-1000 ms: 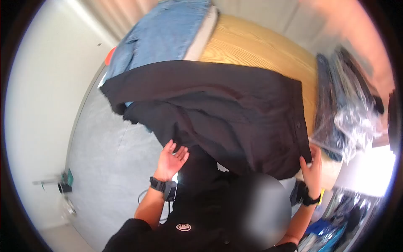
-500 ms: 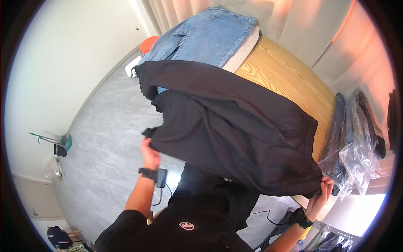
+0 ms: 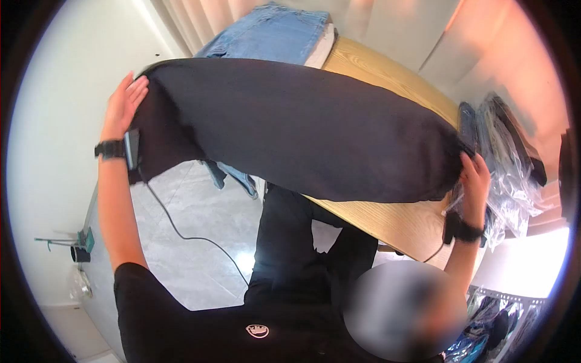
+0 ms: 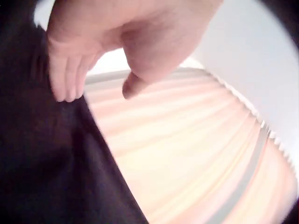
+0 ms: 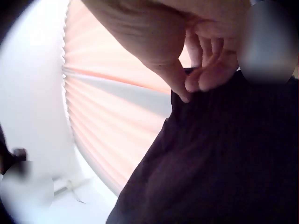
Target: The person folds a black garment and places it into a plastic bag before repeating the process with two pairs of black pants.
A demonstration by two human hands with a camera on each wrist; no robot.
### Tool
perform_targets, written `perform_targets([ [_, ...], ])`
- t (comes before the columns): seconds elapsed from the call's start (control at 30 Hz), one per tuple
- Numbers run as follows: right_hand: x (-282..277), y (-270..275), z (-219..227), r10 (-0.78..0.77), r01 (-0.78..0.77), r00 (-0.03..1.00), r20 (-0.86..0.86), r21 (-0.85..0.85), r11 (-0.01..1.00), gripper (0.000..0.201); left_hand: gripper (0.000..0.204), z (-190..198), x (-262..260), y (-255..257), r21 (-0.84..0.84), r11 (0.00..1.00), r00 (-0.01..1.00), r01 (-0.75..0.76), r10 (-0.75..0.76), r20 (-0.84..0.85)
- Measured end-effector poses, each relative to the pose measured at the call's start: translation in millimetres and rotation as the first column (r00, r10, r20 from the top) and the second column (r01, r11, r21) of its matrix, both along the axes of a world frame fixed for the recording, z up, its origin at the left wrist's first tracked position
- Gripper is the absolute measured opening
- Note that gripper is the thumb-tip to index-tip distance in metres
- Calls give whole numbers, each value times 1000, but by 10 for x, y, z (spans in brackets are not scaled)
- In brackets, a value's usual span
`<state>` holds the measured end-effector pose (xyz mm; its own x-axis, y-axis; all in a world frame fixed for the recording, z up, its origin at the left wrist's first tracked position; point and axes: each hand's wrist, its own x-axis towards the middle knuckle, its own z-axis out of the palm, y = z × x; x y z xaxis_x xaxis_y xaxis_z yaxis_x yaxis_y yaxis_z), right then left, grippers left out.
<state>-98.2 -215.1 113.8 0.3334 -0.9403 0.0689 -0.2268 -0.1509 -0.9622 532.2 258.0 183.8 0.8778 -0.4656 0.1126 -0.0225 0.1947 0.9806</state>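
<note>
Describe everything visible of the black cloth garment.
The black cloth garment looks plain and matte, softly creased. It spans sideways between the right hand, which pinches one end, and the left hand, whose nearly straight fingers touch the other. Its long upper edge bows; a portion droops near the left hand. In the head view it overlaps the yellowish wood-grain table and light-blue denim jeans; whether it rests on either is unclear.

Gap above floor (image 3: 200, 275), cable (image 3: 192, 238) crossing, black garment (image 3: 296, 127) ahead
</note>
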Motion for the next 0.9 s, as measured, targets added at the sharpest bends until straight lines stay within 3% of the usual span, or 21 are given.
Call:
perform_targets([
  [0.03,133,-111,-91,-5,-1,991,-135,-47,999,26,69,-127,94,-136,292,954,993,-70,38,113],
  [0.07,186,-242,-319,7,-17,988,-156,-68,998,31,78,-239,148,-255,545,821,971,-171,45,236],
  [0.1,228,-374,-551,18,-34,984,-175,-90,995,36,87,-377,219,-366,732,617,934,-290,16,357],
  [0.17,217,-446,-890,116,-115,979,-165,17,993,44,111,-894,557,-195,820,476,889,-317,-153,433],
  [0.2,181,-430,-981,167,-157,974,-157,74,985,49,114,-1078,609,-108,819,477,895,-318,-134,425],
  [0.23,163,-373,-989,99,-90,981,-168,62,994,52,116,-1056,351,-113,800,560,945,-215,-89,316],
  [0.3,204,-136,-866,-28,36,981,-191,41,998,59,117,-1284,270,-36,792,594,987,-140,20,159],
  [0.33,222,-40,-691,72,-41,980,-185,166,985,60,119,-1328,141,-13,787,607,994,-109,77,79],
  [0.4,215,14,-476,232,-201,973,-7,480,854,57,112,-1452,17,6,699,715,977,4,146,-155],
  [0.43,242,39,-432,289,-289,952,99,603,744,56,99,-1411,-99,-39,450,871,954,195,-61,-294],
  [0.5,277,164,-436,261,-262,962,83,556,789,51,85,-1821,160,-5,238,960,938,145,-56,-342],
  [0.6,107,307,-510,132,-162,986,98,434,886,46,76,-1753,54,-66,302,953,951,-36,125,-282],
  [0.7,-153,433,-436,-4,-11,999,45,331,944,44,61,-1542,-22,-114,371,875,944,-310,237,229],
  [0.73,-252,492,-374,-24,-8,996,89,345,939,43,51,-1648,182,-77,202,929,913,-309,230,337],
  [0.83,-599,673,-244,-136,125,989,50,188,974,41,44,-1083,-43,-266,292,850,827,-438,254,501],
  [0.9,-803,840,-56,-228,220,972,58,125,967,41,41,-839,-125,-420,198,901,790,-386,212,575],
])
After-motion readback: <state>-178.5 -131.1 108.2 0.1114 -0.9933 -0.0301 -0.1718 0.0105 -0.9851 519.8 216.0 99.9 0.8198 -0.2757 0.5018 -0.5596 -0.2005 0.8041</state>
